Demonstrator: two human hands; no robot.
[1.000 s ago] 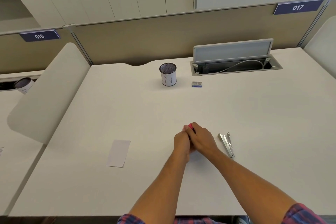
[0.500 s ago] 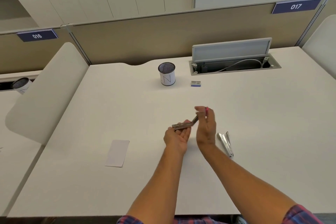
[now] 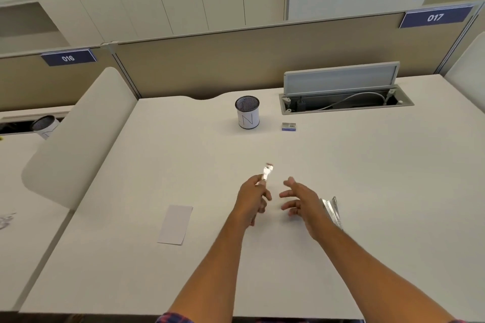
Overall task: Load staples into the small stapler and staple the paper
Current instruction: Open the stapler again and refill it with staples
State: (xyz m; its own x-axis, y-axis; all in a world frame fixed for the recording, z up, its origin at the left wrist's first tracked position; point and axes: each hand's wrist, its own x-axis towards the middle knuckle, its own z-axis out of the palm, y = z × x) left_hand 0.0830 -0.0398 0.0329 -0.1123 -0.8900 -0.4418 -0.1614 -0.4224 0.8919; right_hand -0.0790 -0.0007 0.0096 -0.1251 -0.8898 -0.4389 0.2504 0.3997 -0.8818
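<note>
White office desk point(image 3: 367, 191) under a beige partition, two bare hands over its middle.

Left hand point(image 3: 252, 198) pinches a small, blurred silvery thing point(image 3: 267, 172) between curled fingers, its end sticking up past the fingertips; it looks like the stapler or a part of it, though blur hides which. Right hand point(image 3: 301, 200) hangs just beside it, fingers spread and relaxed, grasping nothing. A metal stapler piece point(image 3: 332, 211) lies on the desk just right of that hand. The paper point(image 3: 175, 224) lies flat well to the left. Farther back stand a mesh pen cup point(image 3: 247, 115) and, near it, a small staple box point(image 3: 288, 126), in front of the raised cable hatch point(image 3: 341, 92).
</note>
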